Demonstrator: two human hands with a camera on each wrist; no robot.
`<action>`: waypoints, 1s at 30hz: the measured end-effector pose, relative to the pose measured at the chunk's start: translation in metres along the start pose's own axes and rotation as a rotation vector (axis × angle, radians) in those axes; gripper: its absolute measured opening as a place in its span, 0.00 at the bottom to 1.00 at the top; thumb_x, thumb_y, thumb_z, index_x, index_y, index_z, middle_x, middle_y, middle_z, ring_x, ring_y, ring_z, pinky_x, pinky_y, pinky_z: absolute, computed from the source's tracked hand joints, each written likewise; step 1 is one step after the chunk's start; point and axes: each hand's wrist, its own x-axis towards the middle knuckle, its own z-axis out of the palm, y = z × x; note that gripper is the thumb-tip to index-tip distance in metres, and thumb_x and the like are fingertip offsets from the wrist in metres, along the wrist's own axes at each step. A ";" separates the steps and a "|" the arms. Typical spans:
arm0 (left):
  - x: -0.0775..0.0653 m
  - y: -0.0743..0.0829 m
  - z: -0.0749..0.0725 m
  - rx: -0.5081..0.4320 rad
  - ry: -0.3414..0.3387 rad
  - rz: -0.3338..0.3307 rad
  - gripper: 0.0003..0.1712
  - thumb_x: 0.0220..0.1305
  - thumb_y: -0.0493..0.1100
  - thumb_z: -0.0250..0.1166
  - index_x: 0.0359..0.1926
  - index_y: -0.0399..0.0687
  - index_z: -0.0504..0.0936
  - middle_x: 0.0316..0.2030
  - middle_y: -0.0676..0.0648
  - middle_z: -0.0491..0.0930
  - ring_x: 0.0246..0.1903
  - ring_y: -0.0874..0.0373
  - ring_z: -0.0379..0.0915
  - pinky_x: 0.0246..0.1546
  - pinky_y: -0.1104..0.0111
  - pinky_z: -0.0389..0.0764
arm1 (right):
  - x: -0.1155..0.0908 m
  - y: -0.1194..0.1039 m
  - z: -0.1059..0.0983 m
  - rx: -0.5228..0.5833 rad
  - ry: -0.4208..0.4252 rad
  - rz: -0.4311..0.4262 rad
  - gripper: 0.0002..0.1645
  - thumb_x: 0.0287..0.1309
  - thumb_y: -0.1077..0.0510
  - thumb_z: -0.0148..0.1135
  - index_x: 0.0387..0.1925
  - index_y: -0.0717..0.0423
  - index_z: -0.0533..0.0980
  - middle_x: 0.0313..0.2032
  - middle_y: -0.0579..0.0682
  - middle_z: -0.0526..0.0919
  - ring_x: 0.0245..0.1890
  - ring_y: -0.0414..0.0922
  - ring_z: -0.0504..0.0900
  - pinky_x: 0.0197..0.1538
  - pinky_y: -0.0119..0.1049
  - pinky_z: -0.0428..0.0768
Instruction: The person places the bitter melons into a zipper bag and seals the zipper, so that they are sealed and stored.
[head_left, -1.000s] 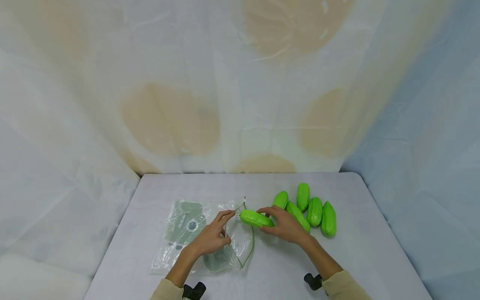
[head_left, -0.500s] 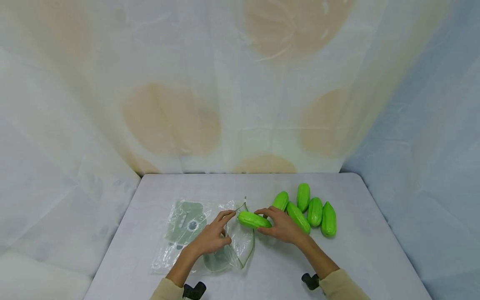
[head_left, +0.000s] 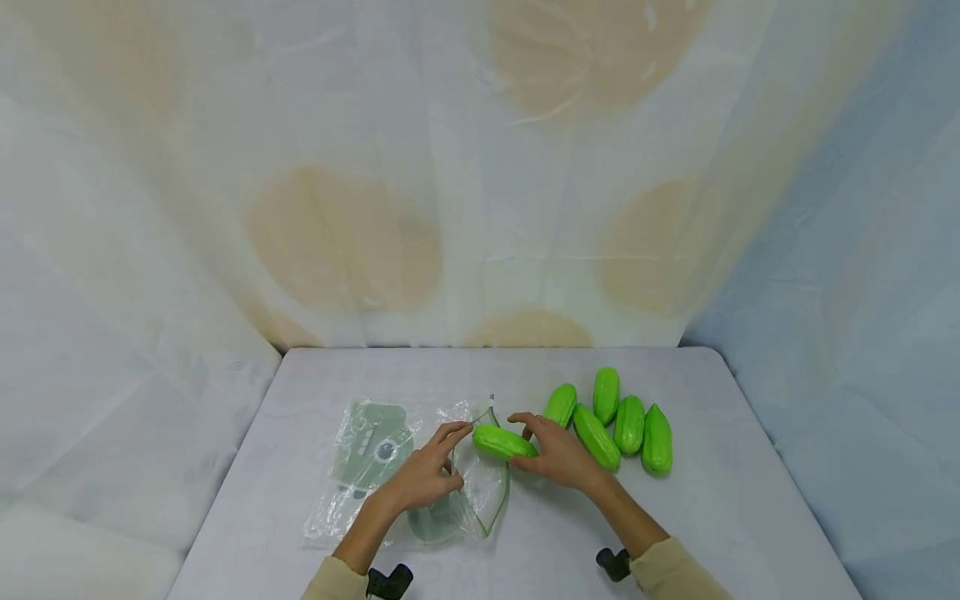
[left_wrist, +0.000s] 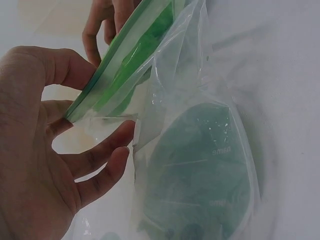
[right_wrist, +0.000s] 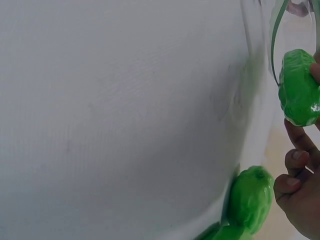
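Note:
A clear plastic zip bag (head_left: pixel 345 508) with green printing lies on the table, its green-edged mouth spread toward the right. My left hand (head_left: pixel 422 477) pinches one green edge of that mouth; in the left wrist view its thumb presses the zip strip (left_wrist: pixel 107 62). A plump, glossy green cucumber (head_left: pixel 501 441) sits at the mouth, tilted, its left end inside the opening. My right hand (head_left: pixel 564 452) grips its right end between thumb and fingers. In the right wrist view the same cucumber (right_wrist: pixel 297 85) overlaps the bag's green rim (right_wrist: pixel 273 50).
Several more green cucumbers (head_left: pixel 628 425) lie grouped at the right of the white table (head_left: pixel 712 517), close behind the right hand. Patterned sheeting (head_left: pixel 525 275) hangs behind the table and on both sides. Each wrist wears a black camera (head_left: pixel 615 564).
The right hand has moved slightly left, carrying the cucumber further over the bag's mouth. The left hand and the bag stay almost where they were.

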 end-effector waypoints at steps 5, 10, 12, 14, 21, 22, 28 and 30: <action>0.000 0.001 0.000 -0.003 0.005 0.004 0.46 0.58 0.39 0.64 0.78 0.51 0.58 0.74 0.53 0.56 0.33 0.68 0.74 0.27 0.71 0.74 | 0.002 -0.001 0.004 0.043 0.000 0.014 0.38 0.54 0.46 0.75 0.62 0.54 0.70 0.41 0.49 0.82 0.35 0.42 0.77 0.38 0.38 0.77; 0.000 0.001 0.000 -0.005 0.009 -0.003 0.46 0.58 0.40 0.63 0.78 0.52 0.58 0.74 0.53 0.57 0.33 0.68 0.74 0.27 0.71 0.74 | 0.005 -0.001 0.010 0.043 0.010 0.005 0.29 0.54 0.45 0.75 0.50 0.52 0.72 0.39 0.46 0.80 0.34 0.40 0.76 0.36 0.35 0.77; 0.000 0.002 0.000 -0.007 0.008 -0.007 0.46 0.58 0.40 0.63 0.78 0.52 0.58 0.74 0.53 0.57 0.33 0.68 0.74 0.27 0.71 0.74 | 0.005 -0.001 0.012 0.031 0.012 0.001 0.26 0.54 0.45 0.75 0.47 0.50 0.72 0.38 0.44 0.80 0.33 0.39 0.75 0.35 0.34 0.76; 0.000 0.002 0.000 -0.010 0.009 -0.007 0.46 0.57 0.40 0.63 0.78 0.52 0.59 0.74 0.53 0.57 0.33 0.68 0.74 0.27 0.71 0.74 | 0.006 -0.003 0.013 0.015 0.012 -0.004 0.24 0.54 0.44 0.74 0.45 0.48 0.72 0.37 0.42 0.79 0.33 0.38 0.75 0.35 0.33 0.76; -0.001 0.002 0.000 -0.014 0.004 -0.003 0.46 0.58 0.39 0.63 0.78 0.50 0.59 0.74 0.53 0.57 0.33 0.68 0.74 0.28 0.70 0.74 | 0.006 -0.005 0.016 -0.019 0.011 -0.023 0.24 0.53 0.42 0.74 0.43 0.48 0.73 0.36 0.40 0.78 0.34 0.38 0.75 0.38 0.35 0.76; -0.001 0.002 0.000 -0.015 0.003 -0.004 0.46 0.58 0.40 0.63 0.78 0.50 0.59 0.74 0.53 0.57 0.34 0.68 0.74 0.28 0.70 0.74 | 0.006 -0.005 0.017 -0.028 0.012 -0.028 0.24 0.53 0.42 0.74 0.42 0.48 0.73 0.36 0.40 0.77 0.33 0.38 0.74 0.38 0.35 0.76; -0.001 0.000 0.002 -0.017 -0.003 -0.004 0.46 0.59 0.40 0.63 0.78 0.51 0.58 0.74 0.53 0.56 0.34 0.68 0.75 0.28 0.71 0.74 | 0.005 -0.006 0.021 -0.053 -0.008 -0.024 0.22 0.54 0.41 0.74 0.38 0.47 0.72 0.35 0.39 0.74 0.32 0.37 0.71 0.36 0.33 0.74; -0.001 0.000 0.002 -0.013 -0.004 -0.008 0.46 0.58 0.40 0.63 0.78 0.51 0.58 0.74 0.53 0.56 0.34 0.68 0.74 0.29 0.71 0.74 | 0.005 -0.008 0.022 -0.047 -0.014 -0.017 0.22 0.54 0.42 0.74 0.38 0.47 0.72 0.34 0.39 0.73 0.32 0.37 0.71 0.34 0.32 0.73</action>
